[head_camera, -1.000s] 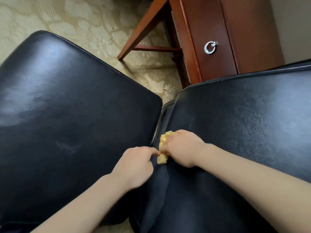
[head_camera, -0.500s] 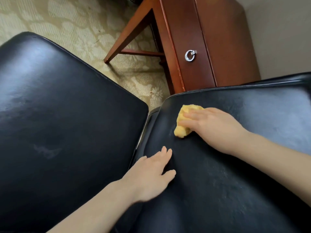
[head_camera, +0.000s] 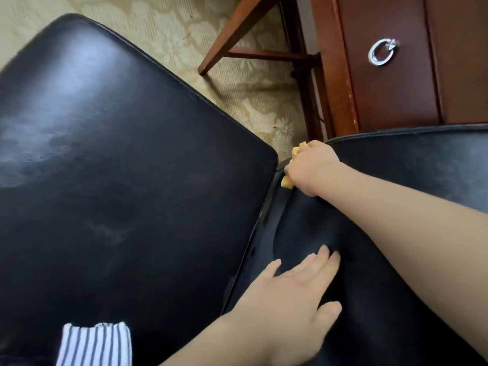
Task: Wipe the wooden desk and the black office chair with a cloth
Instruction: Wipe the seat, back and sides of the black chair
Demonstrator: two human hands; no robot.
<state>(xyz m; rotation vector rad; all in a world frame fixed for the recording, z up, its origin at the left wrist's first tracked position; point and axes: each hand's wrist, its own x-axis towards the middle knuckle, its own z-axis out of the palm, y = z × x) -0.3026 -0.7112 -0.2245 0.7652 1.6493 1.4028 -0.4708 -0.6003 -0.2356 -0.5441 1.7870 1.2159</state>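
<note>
**A:** What were the hands doing?

**B:** The right hand (head_camera: 314, 167) was clenched over the yellow cloth (head_camera: 287, 182), and only scraps of it peeked out above and below the knuckles. The left hand (head_camera: 290, 297) lay released and flat, fingers spread, bracing the same pad (head_camera: 383, 313) of the black office chair (head_camera: 158, 233).

**A:** What had changed?

**B:** Half a second before, the cloth sat further in on that pad's face. It had since slid out to the pad's corner, right at the gap beside the other pad (head_camera: 105, 128). The left hand had barely shifted. I judged the face near the seam to be covered, and the corner and rim to be getting their turn.

**A:** And the desk?

**B:** The wooden desk (head_camera: 390, 96) stood just past the chair, with its ring pull (head_camera: 381, 52) showing. Nothing told me whether it had been wiped.

**A:** Was there room to move?

**B:** Beyond the corner there was only carpet (head_camera: 171, 35), so a further push would probably have run the cloth off the edge. Open leather ran along the rim toward the desk and back down toward the left hand. The other pad showed hazy smears and lay wide open. A striped piece of clothing (head_camera: 95, 344) hung at the bottom, clear of the work.
</note>
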